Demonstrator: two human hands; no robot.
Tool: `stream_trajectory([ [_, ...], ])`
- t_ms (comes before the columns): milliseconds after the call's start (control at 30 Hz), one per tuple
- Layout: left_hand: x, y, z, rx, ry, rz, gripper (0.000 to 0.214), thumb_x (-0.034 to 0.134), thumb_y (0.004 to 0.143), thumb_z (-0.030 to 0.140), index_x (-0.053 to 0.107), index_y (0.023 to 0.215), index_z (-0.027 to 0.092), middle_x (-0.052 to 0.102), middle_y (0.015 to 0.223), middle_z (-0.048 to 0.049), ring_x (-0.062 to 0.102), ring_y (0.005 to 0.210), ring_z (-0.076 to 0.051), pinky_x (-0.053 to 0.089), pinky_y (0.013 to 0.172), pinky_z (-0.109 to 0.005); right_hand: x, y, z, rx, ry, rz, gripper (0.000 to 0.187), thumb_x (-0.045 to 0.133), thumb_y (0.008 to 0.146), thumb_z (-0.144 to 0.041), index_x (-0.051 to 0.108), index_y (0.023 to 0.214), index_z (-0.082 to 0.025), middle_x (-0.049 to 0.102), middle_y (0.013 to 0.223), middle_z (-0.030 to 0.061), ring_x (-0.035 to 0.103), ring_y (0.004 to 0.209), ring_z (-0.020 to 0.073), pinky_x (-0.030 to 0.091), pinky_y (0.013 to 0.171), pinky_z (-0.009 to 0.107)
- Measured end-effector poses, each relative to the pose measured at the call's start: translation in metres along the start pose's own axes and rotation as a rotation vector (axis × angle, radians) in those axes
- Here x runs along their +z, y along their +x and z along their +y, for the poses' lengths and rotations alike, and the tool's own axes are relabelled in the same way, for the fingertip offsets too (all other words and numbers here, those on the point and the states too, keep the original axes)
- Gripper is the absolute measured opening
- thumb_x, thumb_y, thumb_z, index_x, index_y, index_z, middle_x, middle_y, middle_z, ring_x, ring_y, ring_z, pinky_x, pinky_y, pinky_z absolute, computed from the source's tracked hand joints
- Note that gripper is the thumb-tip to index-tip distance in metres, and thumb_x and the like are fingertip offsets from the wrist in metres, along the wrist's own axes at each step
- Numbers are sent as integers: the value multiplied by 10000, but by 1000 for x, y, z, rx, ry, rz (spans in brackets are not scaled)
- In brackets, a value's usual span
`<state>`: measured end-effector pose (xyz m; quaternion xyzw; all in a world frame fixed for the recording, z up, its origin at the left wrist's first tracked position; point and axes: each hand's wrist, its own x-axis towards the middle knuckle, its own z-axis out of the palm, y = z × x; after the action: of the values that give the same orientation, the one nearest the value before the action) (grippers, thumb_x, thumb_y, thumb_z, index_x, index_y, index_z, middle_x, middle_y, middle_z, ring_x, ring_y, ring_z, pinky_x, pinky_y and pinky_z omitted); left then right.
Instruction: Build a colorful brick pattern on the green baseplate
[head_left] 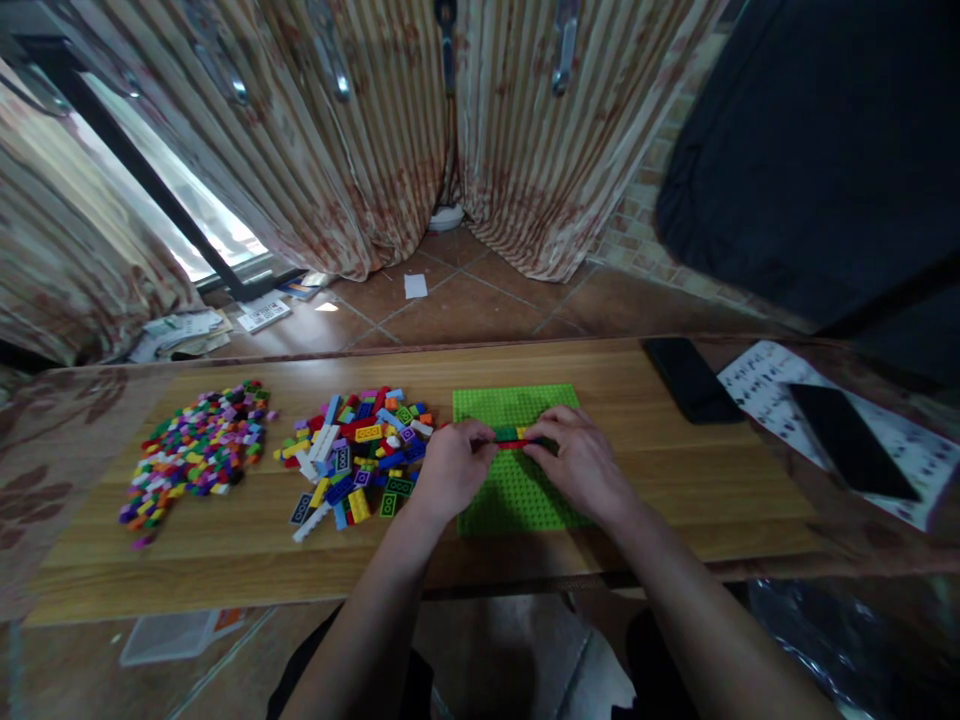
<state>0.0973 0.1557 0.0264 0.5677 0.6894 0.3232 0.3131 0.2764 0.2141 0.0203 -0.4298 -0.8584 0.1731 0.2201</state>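
My left hand point(459, 470) and my right hand point(577, 460) meet over a light green studded baseplate point(517, 500). Between their fingertips is a short strip of toy bricks point(511, 436), with red along the near side and green and yellow behind. The left fingers are closed at its left end, and the right thumb and fingers pinch its right end. Whether the strip is pressed onto the studs or held just above them I cannot tell. Fingers hide both ends.
Left of the baseplate lies a pile of mixed larger bricks point(360, 455). Farther left is a heap of small coloured pieces point(199, 450) on the wooden tabletop point(225, 570). A black phone point(691, 380), a printed sheet point(772, 385) and another dark device point(851, 440) lie at right.
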Motion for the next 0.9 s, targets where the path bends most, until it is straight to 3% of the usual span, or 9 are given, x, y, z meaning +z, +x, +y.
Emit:
stream_trajectory([
  [433, 4, -2, 12, -51, 172, 69, 118, 603, 824, 152, 705, 882, 165, 738, 804, -50, 669, 728, -168, 470, 677, -254, 2, 0, 3, 139, 111, 109, 101, 641, 815, -274, 708, 853, -209, 655, 904, 56, 620, 838, 208, 496, 795, 373],
  [900, 7, -1, 18, -117, 225, 85, 163, 587, 835, 184, 712, 938, 164, 750, 882, -78, 696, 822, -200, 494, 746, -281, 8, 7, 0, 301, 152, 110, 124, 707, 728, -260, 733, 836, -205, 698, 880, 57, 635, 758, 201, 507, 748, 372],
])
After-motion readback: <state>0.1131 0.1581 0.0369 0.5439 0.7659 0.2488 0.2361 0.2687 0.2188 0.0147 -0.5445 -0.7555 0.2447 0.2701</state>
